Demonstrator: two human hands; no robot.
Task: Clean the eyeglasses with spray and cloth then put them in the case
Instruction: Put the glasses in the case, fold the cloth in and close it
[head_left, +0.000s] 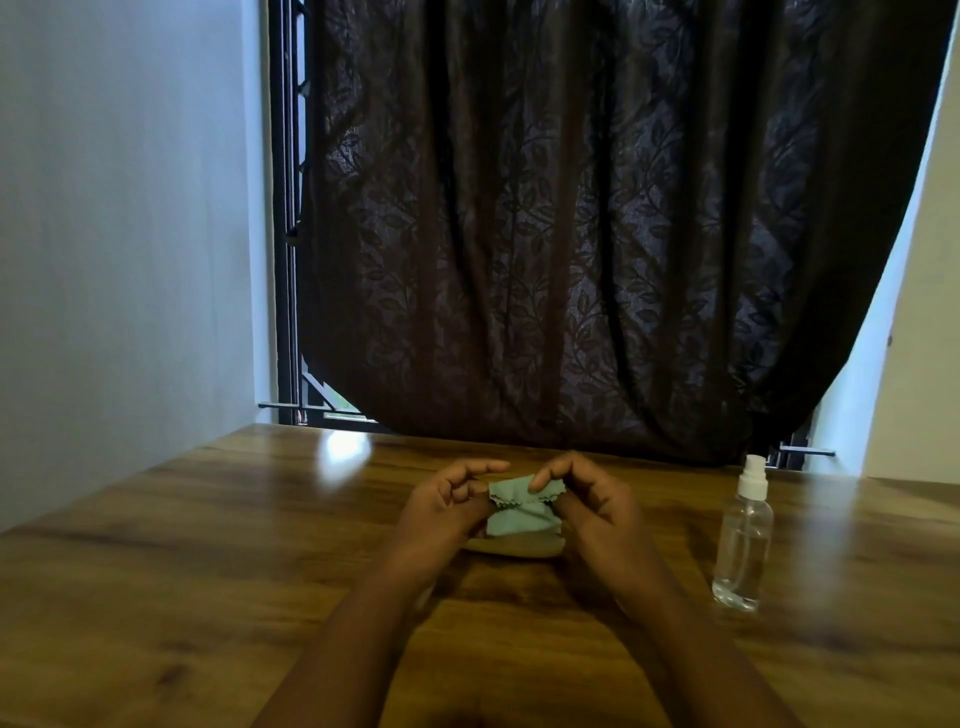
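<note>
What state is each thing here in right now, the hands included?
Left hand: grips the cloth's left side.
Right hand: pinches the cloth's top edge.
Green cloth: bunched, held above the table.
Spray bottle: upright, capped, untouched.
Brown object under hands: lying on table, mostly hidden.
Curtain: drawn.

Table (182, 571): wood-grain top, glossy, with a pale patch of reflected light near its far edge. Curtain (597, 218): dark brown, leaf-patterned, hanging in folds down to the table's far edge and covering most of a window. Window grille (287, 208): dark metal bars showing at the curtain's left side, flanked by pale walls (119, 208) on left and right.
</note>
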